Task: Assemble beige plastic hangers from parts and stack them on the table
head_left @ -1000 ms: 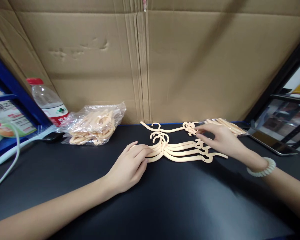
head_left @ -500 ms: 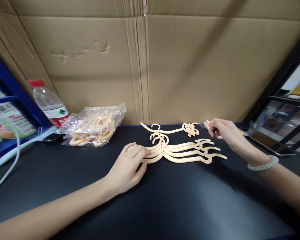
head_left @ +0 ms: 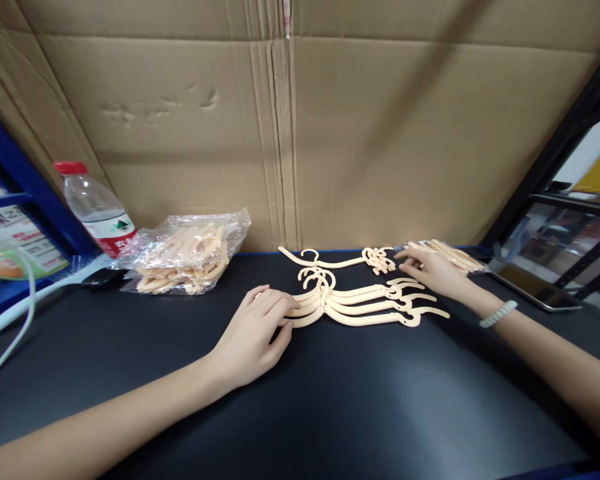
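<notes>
Several cream plastic clothes hangers [head_left: 365, 320] lie overlapped on the black tabletop, with small curved pieces at their right ends. My left hand [head_left: 260, 333] rests over their left ends, its fingers and thumb closed around them and partly hiding them. Behind this stack lies a cream hanger part [head_left: 337, 264] with a hook. At its right end is a small heap of cream curved pieces [head_left: 379, 260]. Just right of that heap, my right hand [head_left: 435, 272] reaches in with thumb and fingers apart, nothing visible in them. It partly covers a clear bag of cream sticks [head_left: 455, 257].
At the left stand a red-capped bottle [head_left: 97, 207] and a clear bag of cream parts [head_left: 185, 257]. A light-blue handled tool [head_left: 45, 293] and a white cable [head_left: 23, 333] lie nearby. A tablet-like device [head_left: 535, 287] lies at right. Cardboard [head_left: 380, 133] walls the back.
My right hand has moved left toward the small heap, and its curled fingers have spread. More of the bag behind it shows. My left hand has stayed on the hangers.
</notes>
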`<control>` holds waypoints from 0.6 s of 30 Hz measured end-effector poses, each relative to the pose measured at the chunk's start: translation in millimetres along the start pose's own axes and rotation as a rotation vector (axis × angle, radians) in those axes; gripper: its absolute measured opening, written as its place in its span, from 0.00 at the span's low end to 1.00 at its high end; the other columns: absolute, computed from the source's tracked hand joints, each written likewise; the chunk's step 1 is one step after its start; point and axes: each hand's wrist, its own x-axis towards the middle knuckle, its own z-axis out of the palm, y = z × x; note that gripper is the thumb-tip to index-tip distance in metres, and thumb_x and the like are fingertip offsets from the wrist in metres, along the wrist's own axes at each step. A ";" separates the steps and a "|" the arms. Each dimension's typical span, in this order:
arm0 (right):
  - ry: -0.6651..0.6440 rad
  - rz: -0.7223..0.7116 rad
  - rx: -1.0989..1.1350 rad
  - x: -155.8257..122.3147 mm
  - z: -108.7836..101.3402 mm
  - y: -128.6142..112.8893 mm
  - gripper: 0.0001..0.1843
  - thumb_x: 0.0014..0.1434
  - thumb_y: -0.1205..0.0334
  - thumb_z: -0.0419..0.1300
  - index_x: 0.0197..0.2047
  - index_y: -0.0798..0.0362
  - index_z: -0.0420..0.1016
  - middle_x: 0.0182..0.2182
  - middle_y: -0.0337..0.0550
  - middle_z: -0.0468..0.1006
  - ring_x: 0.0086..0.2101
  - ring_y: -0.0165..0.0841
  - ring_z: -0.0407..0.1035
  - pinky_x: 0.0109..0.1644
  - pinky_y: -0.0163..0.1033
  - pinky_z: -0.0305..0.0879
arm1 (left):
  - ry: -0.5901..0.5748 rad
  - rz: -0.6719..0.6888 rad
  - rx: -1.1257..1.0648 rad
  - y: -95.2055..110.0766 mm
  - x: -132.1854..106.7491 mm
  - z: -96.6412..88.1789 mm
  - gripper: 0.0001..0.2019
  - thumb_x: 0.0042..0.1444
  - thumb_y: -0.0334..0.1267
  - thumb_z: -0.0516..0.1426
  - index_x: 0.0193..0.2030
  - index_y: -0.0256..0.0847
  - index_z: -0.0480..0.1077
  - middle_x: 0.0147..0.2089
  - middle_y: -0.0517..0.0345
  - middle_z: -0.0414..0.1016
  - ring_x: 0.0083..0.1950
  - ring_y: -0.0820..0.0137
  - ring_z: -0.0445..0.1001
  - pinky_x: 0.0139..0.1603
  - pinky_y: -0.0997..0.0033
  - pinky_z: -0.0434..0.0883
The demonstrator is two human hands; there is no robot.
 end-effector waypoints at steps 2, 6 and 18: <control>-0.035 -0.048 -0.053 0.7 2.5 5.9 0.18 0.61 0.56 0.51 0.50 0.54 0.72 0.32 0.44 0.80 0.33 0.39 0.74 0.38 0.44 0.69 | 0.005 0.001 0.001 0.1 -0.1 0.2 0.10 0.61 0.30 0.48 0.47 0.42 0.65 0.47 0.53 0.74 0.49 0.63 0.72 0.62 0.49 0.58; -0.046 -0.107 -0.144 3.1 5.3 7.6 0.17 0.61 0.59 0.52 0.49 0.53 0.75 0.36 0.46 0.80 0.35 0.39 0.74 0.40 0.45 0.70 | 0.012 0.006 -0.006 0.8 0.5 0.4 0.10 0.61 0.30 0.47 0.46 0.42 0.65 0.47 0.53 0.74 0.49 0.64 0.72 0.62 0.50 0.58; 0.009 -0.179 -0.130 11.4 14.6 11.8 0.15 0.63 0.58 0.54 0.44 0.54 0.79 0.42 0.50 0.79 0.42 0.44 0.72 0.48 0.50 0.69 | 0.012 -0.098 -0.007 -29.8 26.0 -17.6 0.11 0.61 0.35 0.49 0.48 0.40 0.67 0.48 0.50 0.73 0.50 0.59 0.71 0.51 0.57 0.69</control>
